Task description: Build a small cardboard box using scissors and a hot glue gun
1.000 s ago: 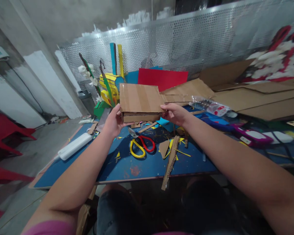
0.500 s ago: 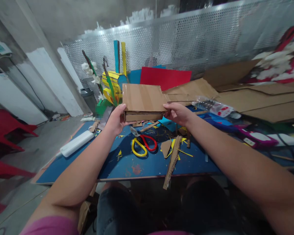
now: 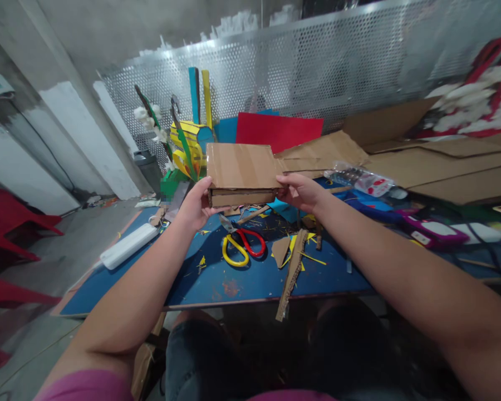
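A small brown cardboard box (image 3: 242, 167) is held up over the table between my two hands. My left hand (image 3: 199, 205) grips its left end, thumb on the top edge and fingers beneath. On the right end, my right hand (image 3: 297, 192) pinches the corner with the thumb on top; its other fingers are partly hidden. The box's near side shows a narrow gap under the top panel. Below it on the blue table (image 3: 217, 287) lie scissors (image 3: 242, 245) with one yellow and one red handle. Cardboard scraps (image 3: 291, 273) and yellow paper bits lie right of them.
A white power strip (image 3: 129, 245) lies at the left. Behind the box are red card (image 3: 279, 131) and a yellow-and-blue paper model (image 3: 192, 136). At the right lie a plastic bottle (image 3: 369, 181), a purple-and-white tool (image 3: 432, 231) and large cardboard sheets (image 3: 438, 167).
The view has shifted slightly, so everything sits a little further left. Both hands keep the same hold on the cardboard box.
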The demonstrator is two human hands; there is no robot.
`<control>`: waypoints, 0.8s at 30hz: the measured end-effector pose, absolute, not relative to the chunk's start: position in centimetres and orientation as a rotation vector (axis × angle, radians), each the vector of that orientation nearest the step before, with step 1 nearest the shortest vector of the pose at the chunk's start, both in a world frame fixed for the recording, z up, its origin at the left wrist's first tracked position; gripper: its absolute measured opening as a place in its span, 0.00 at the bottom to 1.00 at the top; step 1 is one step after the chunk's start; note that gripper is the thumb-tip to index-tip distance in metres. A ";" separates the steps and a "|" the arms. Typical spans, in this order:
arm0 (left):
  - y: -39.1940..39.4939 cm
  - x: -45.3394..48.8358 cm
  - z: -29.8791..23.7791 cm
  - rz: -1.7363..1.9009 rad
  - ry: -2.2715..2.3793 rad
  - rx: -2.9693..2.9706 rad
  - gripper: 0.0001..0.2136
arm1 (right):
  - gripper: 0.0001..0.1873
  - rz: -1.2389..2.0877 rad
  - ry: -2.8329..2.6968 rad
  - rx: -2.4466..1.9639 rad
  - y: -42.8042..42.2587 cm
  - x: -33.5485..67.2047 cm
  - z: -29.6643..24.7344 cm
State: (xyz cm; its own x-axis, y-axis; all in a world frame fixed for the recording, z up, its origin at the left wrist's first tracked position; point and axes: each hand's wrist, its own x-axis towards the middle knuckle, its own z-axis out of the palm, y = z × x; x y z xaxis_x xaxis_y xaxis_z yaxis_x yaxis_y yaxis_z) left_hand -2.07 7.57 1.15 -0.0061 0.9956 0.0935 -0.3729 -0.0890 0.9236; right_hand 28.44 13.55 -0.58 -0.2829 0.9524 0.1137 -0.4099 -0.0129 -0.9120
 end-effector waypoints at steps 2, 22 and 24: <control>7.6 -2.1 1.2 1.408 0.859 0.988 0.22 | 0.20 1.561 -1.132 -0.682 13.5 28.4 -0.6; 7.6 -1.9 0.8 1.418 0.827 1.053 0.17 | 0.15 1.572 -1.078 -0.641 13.6 27.9 -0.8; 7.6 -1.8 0.8 1.423 0.840 1.060 0.16 | 0.14 1.567 -1.043 -0.652 13.6 27.8 -0.8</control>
State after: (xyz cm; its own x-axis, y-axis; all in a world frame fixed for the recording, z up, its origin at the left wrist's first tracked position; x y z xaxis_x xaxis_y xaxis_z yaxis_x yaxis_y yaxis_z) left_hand -1.81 7.59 0.82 0.0205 0.9891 0.1461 -0.3503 -0.1298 0.9276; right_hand 27.80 13.60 -0.82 -0.2582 0.9592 0.1147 -0.4764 -0.0231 -0.8789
